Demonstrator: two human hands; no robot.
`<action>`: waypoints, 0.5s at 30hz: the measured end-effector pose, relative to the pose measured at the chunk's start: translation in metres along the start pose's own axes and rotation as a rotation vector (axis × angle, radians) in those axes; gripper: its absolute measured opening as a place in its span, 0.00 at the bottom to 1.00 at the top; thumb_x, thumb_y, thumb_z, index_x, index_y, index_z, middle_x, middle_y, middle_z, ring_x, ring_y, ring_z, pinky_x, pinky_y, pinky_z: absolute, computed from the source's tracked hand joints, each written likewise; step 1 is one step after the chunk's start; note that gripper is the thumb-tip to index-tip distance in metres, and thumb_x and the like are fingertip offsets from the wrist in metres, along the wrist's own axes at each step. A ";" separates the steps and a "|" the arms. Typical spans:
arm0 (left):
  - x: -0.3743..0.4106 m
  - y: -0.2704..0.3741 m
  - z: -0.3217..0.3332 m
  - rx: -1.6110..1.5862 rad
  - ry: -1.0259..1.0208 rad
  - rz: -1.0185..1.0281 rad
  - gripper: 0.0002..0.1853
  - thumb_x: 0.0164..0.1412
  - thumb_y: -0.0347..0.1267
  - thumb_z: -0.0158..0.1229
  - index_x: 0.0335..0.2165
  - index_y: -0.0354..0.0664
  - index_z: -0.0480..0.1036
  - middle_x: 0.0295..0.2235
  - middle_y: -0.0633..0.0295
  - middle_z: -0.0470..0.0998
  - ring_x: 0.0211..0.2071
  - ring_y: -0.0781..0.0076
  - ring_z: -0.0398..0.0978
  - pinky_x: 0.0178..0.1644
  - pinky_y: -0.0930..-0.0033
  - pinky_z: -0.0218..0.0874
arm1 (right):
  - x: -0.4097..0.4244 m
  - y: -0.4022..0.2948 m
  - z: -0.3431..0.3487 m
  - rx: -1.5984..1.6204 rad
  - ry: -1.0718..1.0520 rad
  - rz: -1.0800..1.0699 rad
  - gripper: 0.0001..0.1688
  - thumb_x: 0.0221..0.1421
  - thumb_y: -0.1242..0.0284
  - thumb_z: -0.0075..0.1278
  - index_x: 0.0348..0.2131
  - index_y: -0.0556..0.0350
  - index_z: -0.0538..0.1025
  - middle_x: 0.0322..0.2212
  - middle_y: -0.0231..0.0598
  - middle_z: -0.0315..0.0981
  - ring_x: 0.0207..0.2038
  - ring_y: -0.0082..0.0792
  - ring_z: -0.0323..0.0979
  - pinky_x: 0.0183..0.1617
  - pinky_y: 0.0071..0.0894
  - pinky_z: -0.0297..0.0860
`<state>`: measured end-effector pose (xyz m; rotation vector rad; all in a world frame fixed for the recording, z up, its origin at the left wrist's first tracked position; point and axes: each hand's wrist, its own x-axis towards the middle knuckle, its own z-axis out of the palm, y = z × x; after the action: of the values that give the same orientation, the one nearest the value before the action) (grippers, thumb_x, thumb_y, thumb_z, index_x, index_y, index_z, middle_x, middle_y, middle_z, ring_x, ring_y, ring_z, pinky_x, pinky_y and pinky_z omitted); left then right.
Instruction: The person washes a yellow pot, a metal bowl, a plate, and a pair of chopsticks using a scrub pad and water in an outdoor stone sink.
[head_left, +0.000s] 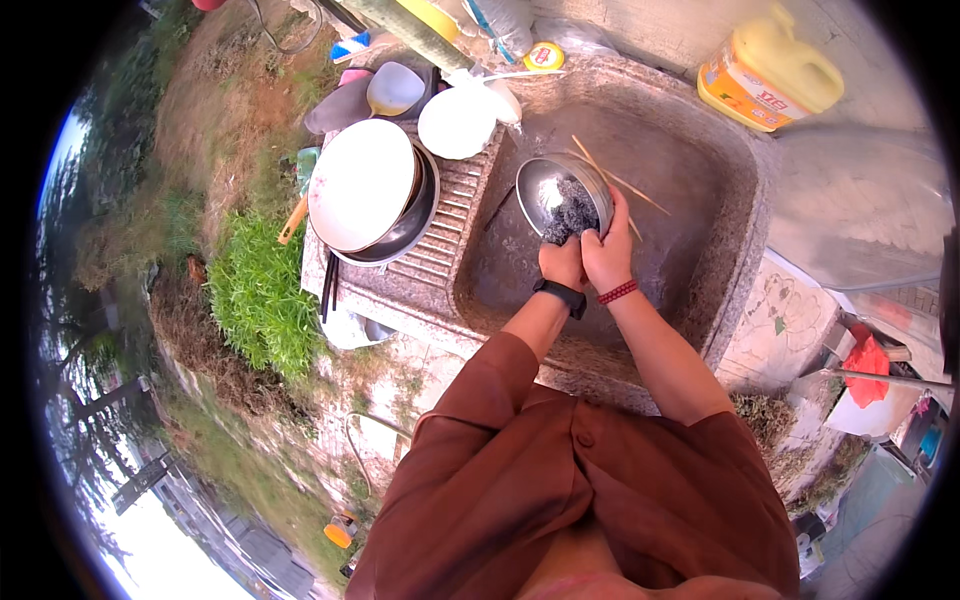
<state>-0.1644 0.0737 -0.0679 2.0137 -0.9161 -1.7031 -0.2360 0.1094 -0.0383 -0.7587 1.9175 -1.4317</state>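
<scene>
A shiny metal bowl is tilted on its side over the stone sink. My right hand grips the bowl's rim and outer wall from the right. In my left hand is a dark steel wool scrubber, pressed against the inside of the bowl. The two hands touch at the thumbs, and the left fingertips are partly hidden. Thin wooden chopsticks lie behind the bowl in the sink, partly covered by it. A dark stick lies by the sink's left wall.
On the ribbed drainboard at left, a white bowl rests on darker cookware. Behind it are a white dish and a ladle. A yellow detergent jug stands past the back right rim. Dark chopsticks lie at the drainboard's edge.
</scene>
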 end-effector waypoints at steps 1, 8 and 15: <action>0.008 -0.007 -0.001 0.056 0.043 0.080 0.13 0.48 0.27 0.58 0.30 0.25 0.68 0.29 0.48 0.76 0.32 0.60 0.76 0.35 0.63 0.66 | -0.002 -0.009 -0.003 -0.068 -0.053 -0.019 0.38 0.42 0.83 0.42 0.56 0.62 0.54 0.46 0.52 0.65 0.50 0.42 0.65 0.54 0.33 0.61; 0.038 0.073 -0.067 0.821 0.190 0.608 0.20 0.47 0.39 0.61 0.34 0.32 0.72 0.27 0.43 0.76 0.30 0.48 0.76 0.35 0.54 0.67 | 0.050 -0.053 -0.029 0.249 -0.607 0.546 0.35 0.42 0.80 0.45 0.52 0.66 0.57 0.40 0.49 0.67 0.41 0.36 0.71 0.37 0.25 0.70; 0.050 0.003 -0.033 0.404 0.255 0.309 0.17 0.46 0.34 0.61 0.26 0.28 0.68 0.19 0.48 0.73 0.25 0.54 0.77 0.26 0.58 0.68 | 0.018 -0.001 0.014 0.007 -0.130 -0.042 0.35 0.43 0.81 0.42 0.54 0.62 0.56 0.42 0.54 0.68 0.38 0.44 0.72 0.43 0.36 0.69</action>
<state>-0.1299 0.0336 -0.0964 2.1246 -1.4766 -1.1345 -0.2369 0.0868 -0.0434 -0.8716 1.8067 -1.3788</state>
